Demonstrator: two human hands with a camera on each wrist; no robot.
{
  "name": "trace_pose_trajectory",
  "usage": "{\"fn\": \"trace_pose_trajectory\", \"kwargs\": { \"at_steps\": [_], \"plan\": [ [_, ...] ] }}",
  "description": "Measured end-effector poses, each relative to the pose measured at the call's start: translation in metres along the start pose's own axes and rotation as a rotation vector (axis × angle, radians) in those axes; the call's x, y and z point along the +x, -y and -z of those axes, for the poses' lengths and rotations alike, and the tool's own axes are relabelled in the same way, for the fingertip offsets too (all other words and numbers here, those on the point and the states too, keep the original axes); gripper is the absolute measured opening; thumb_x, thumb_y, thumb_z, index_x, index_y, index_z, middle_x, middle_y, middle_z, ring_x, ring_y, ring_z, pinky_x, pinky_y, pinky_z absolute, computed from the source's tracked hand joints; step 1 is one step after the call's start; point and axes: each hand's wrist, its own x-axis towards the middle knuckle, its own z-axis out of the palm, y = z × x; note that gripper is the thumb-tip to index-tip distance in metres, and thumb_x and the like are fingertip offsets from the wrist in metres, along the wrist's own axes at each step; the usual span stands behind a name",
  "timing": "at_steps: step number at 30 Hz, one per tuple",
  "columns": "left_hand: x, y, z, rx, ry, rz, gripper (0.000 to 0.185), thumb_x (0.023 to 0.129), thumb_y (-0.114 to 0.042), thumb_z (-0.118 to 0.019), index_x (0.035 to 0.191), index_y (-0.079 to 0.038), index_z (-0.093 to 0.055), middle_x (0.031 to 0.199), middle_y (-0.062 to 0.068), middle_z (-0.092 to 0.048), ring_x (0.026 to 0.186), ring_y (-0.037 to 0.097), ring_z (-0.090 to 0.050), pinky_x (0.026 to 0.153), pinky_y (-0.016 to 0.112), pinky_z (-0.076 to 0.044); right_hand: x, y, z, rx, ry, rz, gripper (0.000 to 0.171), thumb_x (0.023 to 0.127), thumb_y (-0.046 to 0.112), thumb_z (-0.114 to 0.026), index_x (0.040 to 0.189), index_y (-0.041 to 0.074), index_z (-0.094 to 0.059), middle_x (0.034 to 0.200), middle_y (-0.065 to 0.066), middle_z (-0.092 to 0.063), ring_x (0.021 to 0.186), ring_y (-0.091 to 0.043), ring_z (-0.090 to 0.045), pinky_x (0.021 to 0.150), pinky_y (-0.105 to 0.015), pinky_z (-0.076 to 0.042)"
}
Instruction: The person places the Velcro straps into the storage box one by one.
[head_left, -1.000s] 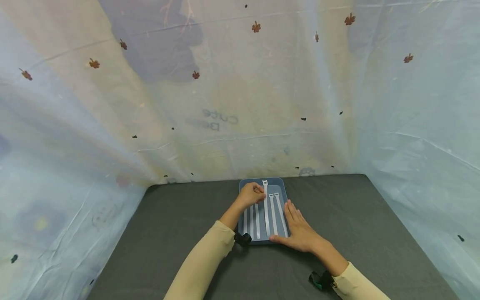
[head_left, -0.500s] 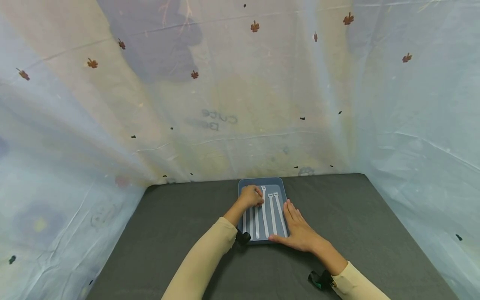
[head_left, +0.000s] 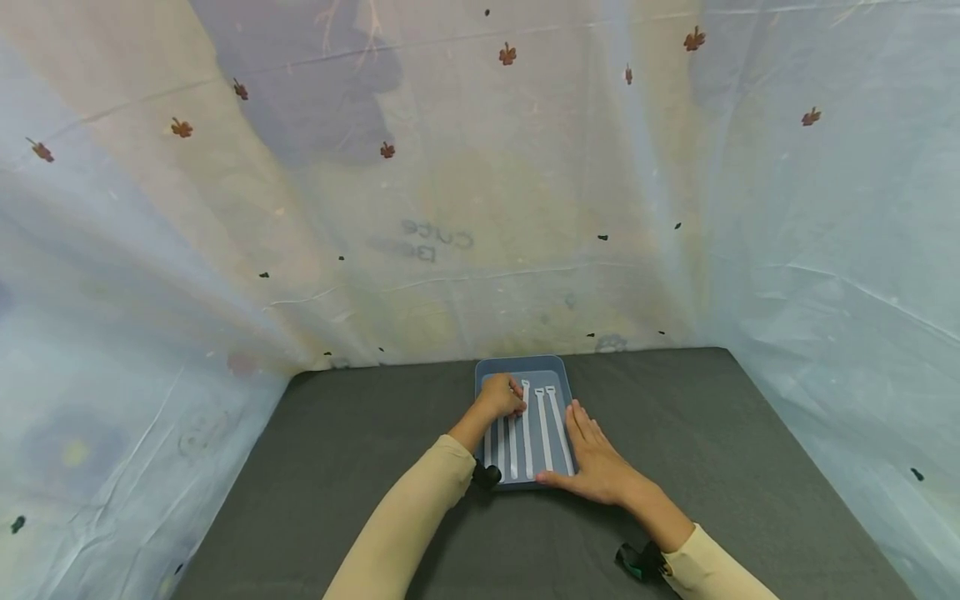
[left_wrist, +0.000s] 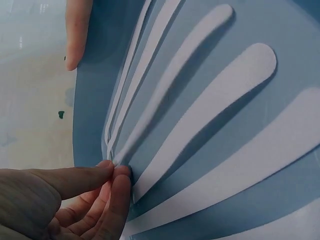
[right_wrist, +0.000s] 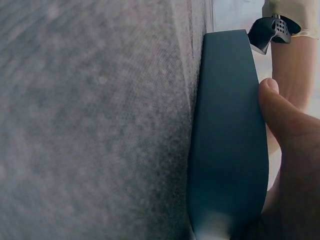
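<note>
A blue-grey tray (head_left: pixel 536 364) holds several white hook-and-loop cable ties lying lengthwise, side by side, their slotted heads toward the far end. My left hand (head_left: pixel 501 397) is over the tray's left half. In the left wrist view, its thumb and fingertips pinch the far end of one white cable tie (left_wrist: pixel 172 82), whose rounded tip points back toward me. Along the tray's right side lies my right hand (head_left: pixel 598 462), fingers straight against the wall and thumb at the near rim. The right wrist view shows that thumb over the top edge of the tray's outer wall (right_wrist: pixel 227 130).
Dark grey cloth (head_left: pixel 375 467) covers the table under the tray. A pale printed curtain (head_left: pixel 480 208) hangs behind and at both sides. Two cable ties (head_left: pixel 545 429) lie to the right of the pinched one, others to its left, partly hidden by the left hand.
The pinched cable tie has slid toward me, its head now lower in the tray and nearly level with its neighbours. My left hand has come slightly nearer with it; my right hand stays put.
</note>
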Motion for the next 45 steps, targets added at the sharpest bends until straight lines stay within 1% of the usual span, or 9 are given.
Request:
{"fn": "trace_pose_trajectory", "kwargs": {
  "at_steps": [6, 13, 17, 22, 26, 28, 33, 39, 45],
  "plan": [
    [0.002, 0.002, 0.0, -0.048, 0.016, 0.006, 0.017, 0.087, 0.01, -0.081, 0.087, 0.004, -0.066, 0.072, 0.018, -0.074, 0.068, 0.033, -0.078, 0.062, 0.035, -0.065, 0.0, 0.0, 0.0, -0.005, 0.022, -0.006, 0.13, 0.091, 0.073, -0.072, 0.167, -0.01, -0.008, 0.177, -0.03, 0.001, 0.164, -0.045, -0.006, 0.131, -0.063, -0.013],
    [0.008, 0.006, -0.001, -0.062, 0.041, -0.016, 0.021, 0.086, 0.009, -0.081, 0.082, 0.001, -0.062, 0.063, 0.012, -0.07, 0.053, 0.018, -0.07, 0.053, 0.028, -0.061, 0.001, 0.0, 0.001, 0.0, 0.021, -0.01, 0.13, 0.091, 0.074, -0.071, 0.167, -0.01, -0.008, 0.177, -0.029, 0.002, 0.164, -0.045, -0.005, 0.132, -0.062, -0.012],
    [0.005, 0.001, -0.002, -0.041, 0.035, 0.006, 0.019, 0.088, 0.009, -0.08, 0.082, 0.0, -0.063, 0.068, 0.015, -0.073, 0.061, 0.025, -0.075, 0.058, 0.031, -0.063, 0.002, 0.0, -0.001, -0.009, 0.017, -0.004, 0.13, 0.091, 0.074, -0.071, 0.167, -0.011, -0.009, 0.177, -0.028, 0.002, 0.164, -0.045, -0.006, 0.132, -0.061, -0.012],
    [-0.002, -0.003, -0.003, 0.006, 0.004, -0.009, 0.022, 0.092, 0.005, -0.08, 0.083, -0.004, -0.062, 0.076, 0.019, -0.076, 0.072, 0.034, -0.079, 0.06, 0.033, -0.064, 0.003, 0.002, -0.001, -0.011, 0.02, -0.003, 0.129, 0.091, 0.074, -0.071, 0.167, -0.011, -0.009, 0.176, -0.029, 0.001, 0.164, -0.046, -0.007, 0.132, -0.062, -0.013],
    [-0.007, -0.003, 0.0, -0.034, 0.005, -0.014, 0.015, 0.093, 0.003, -0.079, 0.09, -0.001, -0.065, 0.082, 0.021, -0.077, 0.079, 0.038, -0.079, 0.063, 0.033, -0.065, 0.004, 0.003, 0.001, -0.007, 0.024, -0.005, 0.13, 0.091, 0.074, -0.071, 0.167, -0.011, -0.009, 0.176, -0.03, 0.0, 0.164, -0.045, -0.006, 0.132, -0.062, -0.013],
    [-0.007, 0.0, 0.002, -0.043, 0.007, -0.025, 0.014, 0.094, 0.001, -0.079, 0.092, -0.002, -0.065, 0.081, 0.02, -0.076, 0.075, 0.035, -0.079, 0.061, 0.03, -0.063, 0.004, 0.003, 0.001, -0.006, 0.029, -0.007, 0.13, 0.091, 0.074, -0.071, 0.167, -0.01, -0.008, 0.176, -0.03, 0.001, 0.164, -0.045, -0.006, 0.132, -0.062, -0.013],
    [-0.014, 0.005, 0.012, -0.01, 0.026, -0.073, 0.011, 0.098, -0.008, -0.078, 0.098, -0.005, -0.067, 0.08, 0.018, -0.077, 0.074, 0.033, -0.077, 0.057, 0.026, -0.055, 0.004, 0.001, 0.003, 0.002, 0.049, -0.008, 0.13, 0.091, 0.072, -0.072, 0.167, -0.011, -0.007, 0.176, -0.03, 0.002, 0.164, -0.046, -0.005, 0.132, -0.062, -0.013],
    [-0.025, 0.014, 0.03, -0.018, 0.036, -0.131, 0.017, 0.103, -0.018, -0.075, 0.109, -0.003, -0.069, 0.088, 0.013, -0.079, 0.084, 0.036, -0.078, 0.066, 0.031, -0.061, 0.005, 0.001, 0.01, -0.004, 0.063, -0.01, 0.128, 0.092, 0.07, -0.073, 0.166, -0.013, -0.009, 0.175, -0.032, 0.0, 0.163, -0.048, -0.006, 0.131, -0.063, -0.014],
    [-0.042, 0.022, 0.054, 0.024, -0.008, -0.164, 0.021, 0.106, -0.024, -0.071, 0.113, -0.004, -0.07, 0.096, 0.013, -0.079, 0.087, 0.035, -0.077, 0.068, 0.032, -0.059, 0.004, -0.001, 0.022, 0.038, 0.062, -0.015, 0.119, 0.097, 0.067, -0.069, 0.167, -0.01, -0.013, 0.176, -0.03, -0.006, 0.163, -0.049, -0.008, 0.128, -0.068, -0.019]
  ]
}}
